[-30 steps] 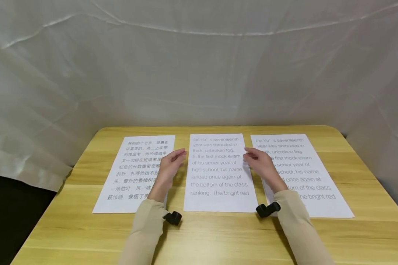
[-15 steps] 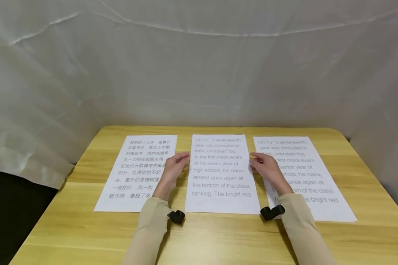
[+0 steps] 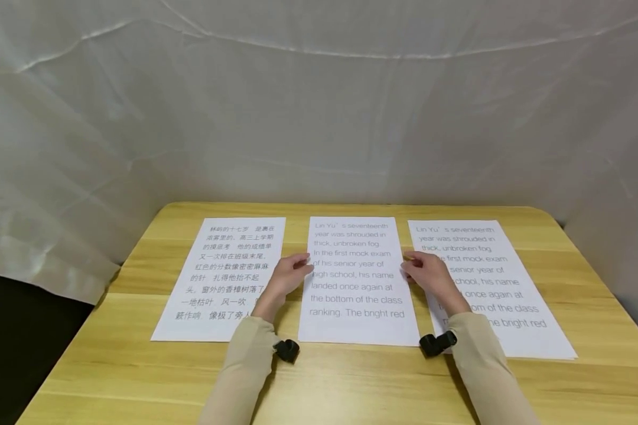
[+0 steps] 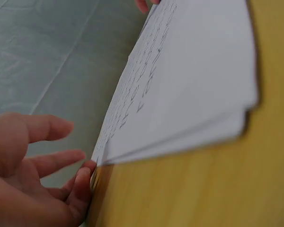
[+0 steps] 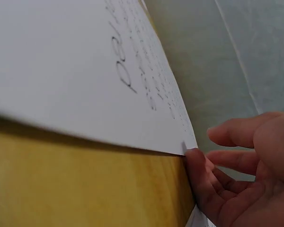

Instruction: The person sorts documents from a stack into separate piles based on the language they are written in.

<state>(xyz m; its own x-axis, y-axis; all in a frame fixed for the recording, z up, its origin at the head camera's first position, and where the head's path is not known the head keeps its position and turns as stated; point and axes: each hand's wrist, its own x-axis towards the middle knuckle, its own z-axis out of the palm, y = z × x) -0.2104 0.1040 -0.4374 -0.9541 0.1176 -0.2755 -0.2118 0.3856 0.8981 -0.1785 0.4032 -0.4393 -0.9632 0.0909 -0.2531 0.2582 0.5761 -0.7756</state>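
Observation:
Three white printed papers lie side by side. The middle stack of paper (image 3: 356, 327), with English text, sits between my two hands. At its left edge is my left hand (image 3: 284, 278), fingertips touching the edge. The left wrist view shows its thumb (image 4: 52, 127) raised apart from the lower fingers, and the stack's sheets (image 4: 194, 137) slightly offset at the near corner. Along the right edge my right hand (image 3: 430, 276) touches the paper with its lower fingertips (image 5: 195, 153), thumb held away. That hand and wrist cover part of the right-hand paper (image 3: 531, 342).
A paper with Chinese text (image 3: 212, 277) lies on the left, partly behind the left hand. All rest on a wooden table (image 3: 351, 389). Grey cloth (image 3: 319, 130) hangs behind it. Small black cameras (image 3: 287, 350) are worn at both wrists.
Both hands have come slightly nearer the person along the middle stack. The left hand has moved right, from just beside the stack to touching its left edge. The view has shifted slightly.

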